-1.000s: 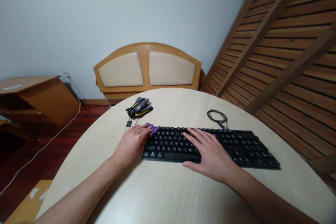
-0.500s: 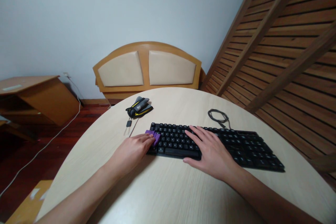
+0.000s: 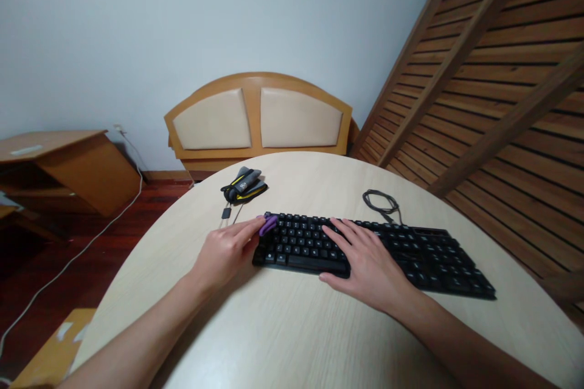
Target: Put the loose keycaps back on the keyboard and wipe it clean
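A black keyboard (image 3: 310, 262) lies across the table in front of me, its number pad to the right. My left hand (image 3: 228, 252) is closed on a folded purple cloth (image 3: 269, 224), which rests against the keys at the keyboard's upper left corner. Fingers stretched out and a little apart, my right hand (image 3: 367, 261) lies flat over the middle of the keyboard. Its thumb reaches past the front edge beside the space bar. The keys under that palm are hidden.
On the round pale table (image 3: 274, 328), a grey, black and yellow folded item with a cord (image 3: 244, 186) lies beyond my left hand. A coiled black cable (image 3: 381, 202) sits behind the keyboard. Further back stand a padded headboard (image 3: 255, 115) and slatted wood (image 3: 493, 97) at right.
My left hand has moved the purple cloth up along the keyboard's left end, from the lower keys to the top corner. The right hand stays in place.
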Action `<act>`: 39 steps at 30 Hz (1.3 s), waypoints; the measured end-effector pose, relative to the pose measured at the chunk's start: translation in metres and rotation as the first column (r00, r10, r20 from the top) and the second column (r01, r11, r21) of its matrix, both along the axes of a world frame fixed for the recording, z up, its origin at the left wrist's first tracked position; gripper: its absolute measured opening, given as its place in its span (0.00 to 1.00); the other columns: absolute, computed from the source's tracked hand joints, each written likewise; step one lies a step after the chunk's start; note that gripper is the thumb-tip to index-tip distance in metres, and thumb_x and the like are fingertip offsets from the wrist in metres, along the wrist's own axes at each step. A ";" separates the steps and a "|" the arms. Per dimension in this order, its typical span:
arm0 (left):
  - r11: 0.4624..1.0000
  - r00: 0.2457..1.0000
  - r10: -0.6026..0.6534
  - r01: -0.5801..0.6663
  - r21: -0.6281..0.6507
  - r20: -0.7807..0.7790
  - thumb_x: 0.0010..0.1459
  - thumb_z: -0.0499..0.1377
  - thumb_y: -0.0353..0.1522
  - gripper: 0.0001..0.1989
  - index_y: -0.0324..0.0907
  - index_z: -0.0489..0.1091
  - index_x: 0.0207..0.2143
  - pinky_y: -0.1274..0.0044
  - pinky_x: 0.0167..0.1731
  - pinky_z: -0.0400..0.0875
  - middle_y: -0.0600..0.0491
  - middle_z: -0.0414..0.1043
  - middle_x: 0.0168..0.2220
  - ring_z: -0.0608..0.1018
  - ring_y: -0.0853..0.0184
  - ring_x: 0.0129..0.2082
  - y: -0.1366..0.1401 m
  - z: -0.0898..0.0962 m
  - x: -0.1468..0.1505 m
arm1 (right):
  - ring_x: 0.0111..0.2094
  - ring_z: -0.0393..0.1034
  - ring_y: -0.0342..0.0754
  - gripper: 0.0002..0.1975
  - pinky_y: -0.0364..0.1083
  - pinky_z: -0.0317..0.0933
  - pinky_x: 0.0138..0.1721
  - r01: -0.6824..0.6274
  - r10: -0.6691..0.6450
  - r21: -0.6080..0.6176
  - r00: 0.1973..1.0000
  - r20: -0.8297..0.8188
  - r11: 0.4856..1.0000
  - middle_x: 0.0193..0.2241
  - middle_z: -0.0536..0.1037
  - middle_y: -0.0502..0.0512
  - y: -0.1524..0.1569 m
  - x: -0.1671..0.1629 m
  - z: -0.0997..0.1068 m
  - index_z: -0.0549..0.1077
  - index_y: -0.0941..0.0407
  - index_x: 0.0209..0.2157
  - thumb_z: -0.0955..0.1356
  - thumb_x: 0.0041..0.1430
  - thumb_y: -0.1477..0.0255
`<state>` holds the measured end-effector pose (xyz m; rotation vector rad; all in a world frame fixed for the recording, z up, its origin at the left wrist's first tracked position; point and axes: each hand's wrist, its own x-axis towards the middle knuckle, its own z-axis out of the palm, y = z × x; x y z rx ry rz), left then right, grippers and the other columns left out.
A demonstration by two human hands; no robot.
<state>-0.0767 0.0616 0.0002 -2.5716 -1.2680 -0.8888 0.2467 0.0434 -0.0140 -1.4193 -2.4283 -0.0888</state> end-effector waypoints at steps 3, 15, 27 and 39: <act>1.000 0.994 -0.024 0.023 0.003 0.107 0.66 0.50 0.26 0.20 0.42 0.71 0.58 0.63 0.50 0.79 0.46 0.76 0.54 0.81 0.59 0.50 0.013 -0.009 0.009 | 0.65 0.55 0.65 0.40 0.65 0.53 0.62 0.005 -0.005 0.007 1.000 0.004 1.000 0.67 0.61 0.62 -0.001 -0.001 0.000 0.64 0.53 0.65 0.68 0.56 0.48; 0.965 0.987 -0.135 0.111 -0.236 -0.086 0.69 0.47 0.28 0.20 0.38 0.70 0.58 0.60 0.51 0.77 0.43 0.73 0.56 0.77 0.55 0.55 0.001 0.005 0.021 | 0.66 0.55 0.65 0.41 0.65 0.54 0.62 0.022 -0.022 -0.007 1.000 0.013 1.000 0.67 0.61 0.61 -0.001 -0.003 0.002 0.64 0.54 0.64 0.68 0.54 0.48; 0.937 0.938 -0.239 0.155 -0.313 -0.252 0.61 0.51 0.20 0.24 0.38 0.70 0.57 0.63 0.56 0.74 0.43 0.72 0.58 0.75 0.57 0.57 -0.023 0.020 0.017 | 0.66 0.54 0.64 0.41 0.65 0.53 0.62 0.017 -0.017 -0.004 1.000 -0.003 1.000 0.67 0.61 0.61 0.000 -0.001 -0.002 0.63 0.53 0.65 0.68 0.55 0.47; 0.922 0.883 -0.321 0.209 -0.326 -0.343 0.59 0.51 0.20 0.26 0.38 0.69 0.58 0.63 0.52 0.77 0.43 0.73 0.57 0.78 0.56 0.53 -0.032 0.031 0.011 | 0.65 0.56 0.64 0.40 0.64 0.54 0.62 0.021 -0.021 0.022 1.000 -0.003 1.000 0.66 0.62 0.61 0.000 -0.002 -0.002 0.64 0.53 0.64 0.69 0.54 0.48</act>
